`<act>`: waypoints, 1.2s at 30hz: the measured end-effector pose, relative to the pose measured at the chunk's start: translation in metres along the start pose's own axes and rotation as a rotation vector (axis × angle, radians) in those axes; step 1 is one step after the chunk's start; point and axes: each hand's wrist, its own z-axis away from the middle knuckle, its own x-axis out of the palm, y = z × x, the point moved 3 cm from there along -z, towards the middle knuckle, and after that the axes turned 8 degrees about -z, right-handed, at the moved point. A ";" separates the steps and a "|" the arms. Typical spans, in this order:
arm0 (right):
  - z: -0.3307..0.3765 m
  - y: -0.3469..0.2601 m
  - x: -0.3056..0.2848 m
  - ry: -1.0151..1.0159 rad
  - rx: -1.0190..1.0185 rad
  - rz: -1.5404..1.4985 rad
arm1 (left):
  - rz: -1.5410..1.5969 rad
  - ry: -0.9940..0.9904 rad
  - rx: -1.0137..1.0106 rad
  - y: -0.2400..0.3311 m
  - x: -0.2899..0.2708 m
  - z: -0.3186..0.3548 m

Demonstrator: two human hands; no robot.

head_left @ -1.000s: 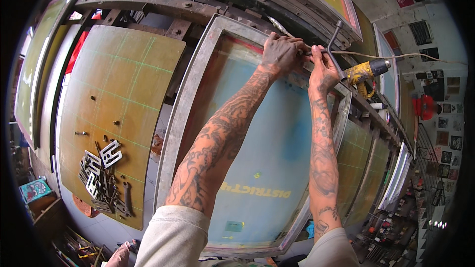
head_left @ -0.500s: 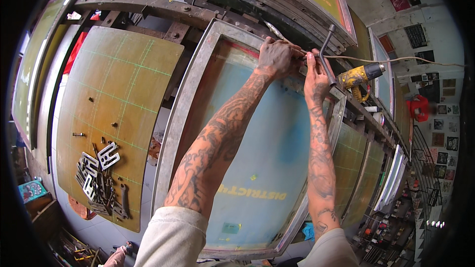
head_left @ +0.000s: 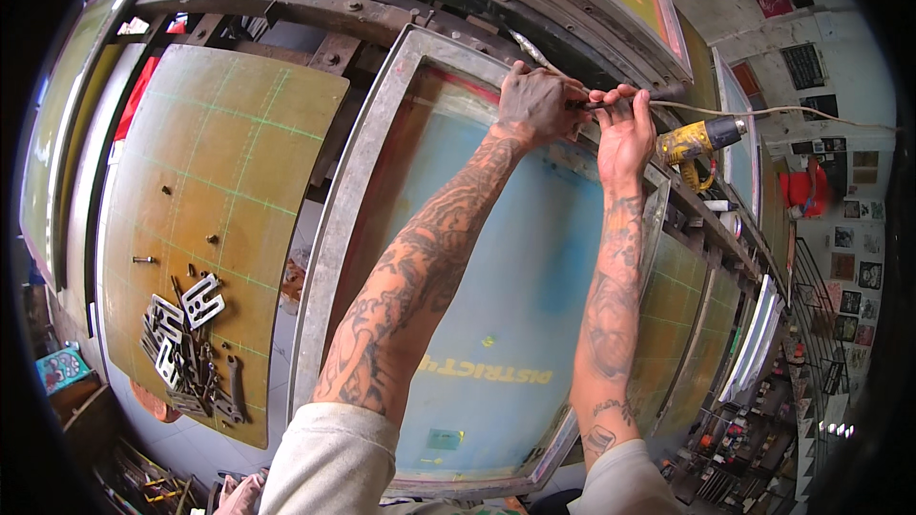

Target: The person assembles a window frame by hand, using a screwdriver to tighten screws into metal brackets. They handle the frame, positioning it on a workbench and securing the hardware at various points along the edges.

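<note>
Wrench (head_left: 672, 93) turned | right fingers (head_left: 626, 92) half-curled against it | left fingers (head_left: 574, 93) bunched

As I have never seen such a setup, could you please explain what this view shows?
A wide fisheye camera on a person's head looks down, so straight edges bend. The bare left hand and bare right hand are the person's own, close together at the far end of a grey metal frame stretched with bluish mesh. The right hand holds a dark metal wrench, partly hidden. To the left, a tan board with green grid lines carries slotted silver plates, small metal bolts and a dark spanner. A yellow-and-black pistol-shaped tool is right of the hands.
</note>
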 end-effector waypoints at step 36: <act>0.011 0.013 -0.010 0.089 -0.245 0.673 | 0.014 0.022 -0.067 0.003 0.001 -0.001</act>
